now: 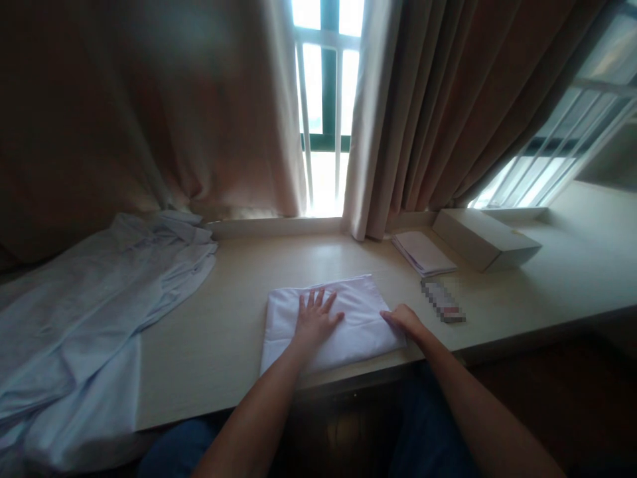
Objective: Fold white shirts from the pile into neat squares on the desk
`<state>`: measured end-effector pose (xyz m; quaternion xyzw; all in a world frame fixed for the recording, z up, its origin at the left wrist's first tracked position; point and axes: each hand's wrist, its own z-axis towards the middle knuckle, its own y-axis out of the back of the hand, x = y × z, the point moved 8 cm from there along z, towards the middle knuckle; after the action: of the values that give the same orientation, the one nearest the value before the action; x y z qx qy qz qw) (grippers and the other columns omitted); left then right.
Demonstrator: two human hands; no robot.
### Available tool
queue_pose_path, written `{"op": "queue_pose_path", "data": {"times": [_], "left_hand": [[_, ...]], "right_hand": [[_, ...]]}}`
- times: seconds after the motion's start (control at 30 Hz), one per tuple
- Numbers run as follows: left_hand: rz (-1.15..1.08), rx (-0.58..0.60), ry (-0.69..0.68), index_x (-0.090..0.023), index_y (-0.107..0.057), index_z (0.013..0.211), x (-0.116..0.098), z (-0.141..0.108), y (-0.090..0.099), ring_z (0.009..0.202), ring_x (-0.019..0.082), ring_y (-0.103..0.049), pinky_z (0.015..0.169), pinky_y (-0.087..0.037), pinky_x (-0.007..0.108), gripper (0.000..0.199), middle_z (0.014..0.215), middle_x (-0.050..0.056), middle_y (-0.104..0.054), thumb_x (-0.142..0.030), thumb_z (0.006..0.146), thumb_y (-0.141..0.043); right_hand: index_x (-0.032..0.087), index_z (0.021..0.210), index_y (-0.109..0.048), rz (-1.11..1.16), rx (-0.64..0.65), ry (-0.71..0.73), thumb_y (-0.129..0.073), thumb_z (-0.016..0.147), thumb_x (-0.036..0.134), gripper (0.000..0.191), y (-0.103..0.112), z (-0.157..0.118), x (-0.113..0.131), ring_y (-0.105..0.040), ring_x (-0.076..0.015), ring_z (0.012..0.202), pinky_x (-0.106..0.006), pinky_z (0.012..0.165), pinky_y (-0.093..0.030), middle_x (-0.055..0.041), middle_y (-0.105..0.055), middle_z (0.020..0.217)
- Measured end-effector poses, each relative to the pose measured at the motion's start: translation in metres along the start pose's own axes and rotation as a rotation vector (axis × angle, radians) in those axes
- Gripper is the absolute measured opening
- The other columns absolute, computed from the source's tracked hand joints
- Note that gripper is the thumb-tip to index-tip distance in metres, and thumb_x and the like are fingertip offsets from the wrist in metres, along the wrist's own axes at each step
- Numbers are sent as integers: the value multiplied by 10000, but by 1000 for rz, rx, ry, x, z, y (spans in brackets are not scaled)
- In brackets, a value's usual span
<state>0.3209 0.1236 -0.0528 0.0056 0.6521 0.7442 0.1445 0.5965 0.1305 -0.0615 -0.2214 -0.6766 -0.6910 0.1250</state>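
A folded white cloth (361,335) lies flat on the desk near its front edge, in the middle of the head view. My left hand (317,320) rests palm down on the cloth's left half, its fingers spread. At the right edge of the cloth, my right hand (404,322) has its fingers curled in, with thumb and forefinger pinching that edge. Part of the cloth's near left side is covered by my left forearm.
Loose white garments (94,312) are heaped on the desk's left side and hang over its front. A smaller folded cloth (424,252), a box (488,239) and a pixelated flat object (442,302) lie to the right. Curtains (223,133) hang behind the desk (199,372).
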Motion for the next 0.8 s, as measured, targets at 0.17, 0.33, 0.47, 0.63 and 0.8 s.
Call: {"op": "queue_pose_path", "data": {"times": [0.17, 0.33, 0.47, 0.63, 0.8], "left_hand": [[-15, 4, -7, -322, -344, 1463, -1, 3, 4, 1444, 317, -148, 1139, -33, 569, 673, 1563, 58, -256, -645, 873, -351], [34, -165, 122, -212, -413, 1424, 30, -25, 36, 1435, 301, -187, 1147, -134, 510, 607, 1543, 118, -291, -512, 896, -414], [69, -217, 446, -50, -426, 1371, 90, -94, 53, 1283, 330, -432, 1050, -337, 444, 695, 1395, 240, -449, -534, 872, -409], [-162, -3, 664, -25, -528, 1236, 139, -132, 41, 1069, 336, -602, 887, -456, 410, 750, 1131, 244, -630, -636, 811, -431], [-685, 242, 752, -67, -666, 964, 152, -106, 23, 894, 291, -679, 719, -507, 328, 566, 956, 176, -713, -581, 745, -578]], "right_hand": [[109, 1195, -588, -61, -110, 216, -456, 889, 305, 387, 4, -35, 69, -545, -240, 1155, -327, 1003, -382, -172, -614, 1199], [102, 1405, -414, -32, -19, 557, -340, 940, 253, 495, -31, -55, 154, -327, -174, 1376, -313, 1140, -244, -108, -423, 1461], [145, 1450, -371, -162, 143, 633, -343, 967, 339, 521, -67, -40, 189, -179, -228, 1441, -416, 1169, -132, -81, -285, 1544], [177, 1501, -266, -210, 241, 570, -254, 974, 525, 631, -92, -24, 203, -94, -236, 1457, -472, 1162, -26, -76, -194, 1571], [189, 1512, -237, -180, 179, 527, -208, 977, 532, 636, -95, -28, 197, -74, -222, 1459, -460, 1159, 30, -64, -170, 1579]]}}
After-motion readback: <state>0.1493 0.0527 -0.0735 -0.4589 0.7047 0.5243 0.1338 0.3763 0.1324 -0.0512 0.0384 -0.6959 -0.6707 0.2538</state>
